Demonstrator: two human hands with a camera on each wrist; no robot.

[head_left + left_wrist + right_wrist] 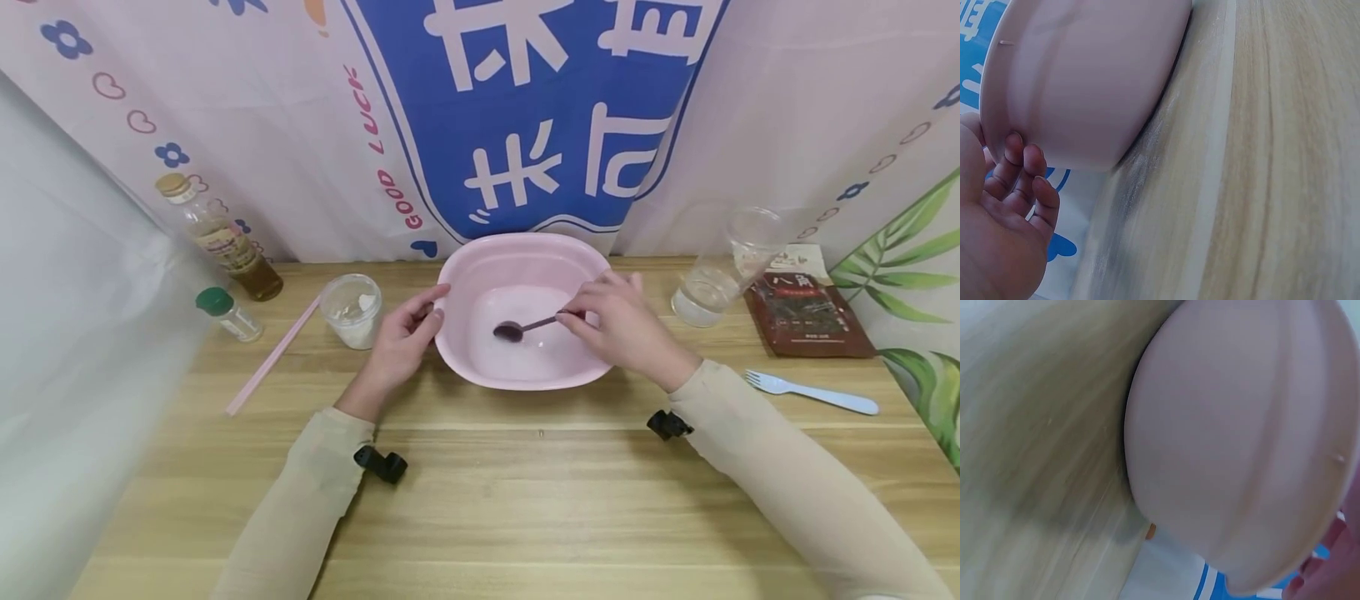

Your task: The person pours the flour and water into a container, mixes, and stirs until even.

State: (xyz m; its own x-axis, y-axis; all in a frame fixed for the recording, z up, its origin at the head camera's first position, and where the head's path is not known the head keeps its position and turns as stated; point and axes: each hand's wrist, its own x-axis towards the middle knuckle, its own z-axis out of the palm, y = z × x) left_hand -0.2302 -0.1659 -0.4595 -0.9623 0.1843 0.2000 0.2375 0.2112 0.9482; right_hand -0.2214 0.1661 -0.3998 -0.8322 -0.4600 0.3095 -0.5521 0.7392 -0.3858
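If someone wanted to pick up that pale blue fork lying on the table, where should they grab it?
Probably by the handle of the fork, pinched across its narrow sides from above. It lies flat on the table, tines toward the basin, with its long straight handle pointing right and nothing crowding it.

Home tabletop, wooden table (525, 500), printed curtain (525, 108), oil bottle (225, 242)

Both forearms, in beige sleeves, reach forward and angle inward. The left hand (401, 342) rests with fingers (1022, 169) loosely curled, thumb extended. The right hand (618, 325) is palm-down, its fingertips pinched together.
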